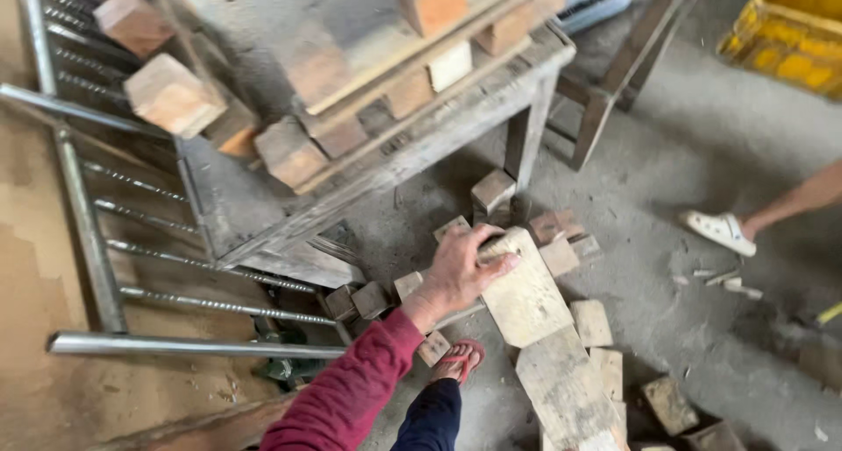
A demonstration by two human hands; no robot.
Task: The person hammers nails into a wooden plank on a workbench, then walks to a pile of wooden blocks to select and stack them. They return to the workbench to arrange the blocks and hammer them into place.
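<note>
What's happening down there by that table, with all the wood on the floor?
A person in a red sleeve reaches down with one hand, which looks like the left, and grips the top edge of a flat wooden board lying among scattered wooden blocks on the concrete floor. The other hand is out of view. More blocks sit stacked on the worn wooden table. Another person's sandalled foot stands nearby.

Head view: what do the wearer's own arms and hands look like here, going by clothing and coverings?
Only one arm shows. It wears a long dark red sleeve, knit-looking and loose, ending at the wrist. The hand is bare: no glove, ring or watch visible. Which arm it is cannot be told for sure, and the other hand is out of view.
</note>
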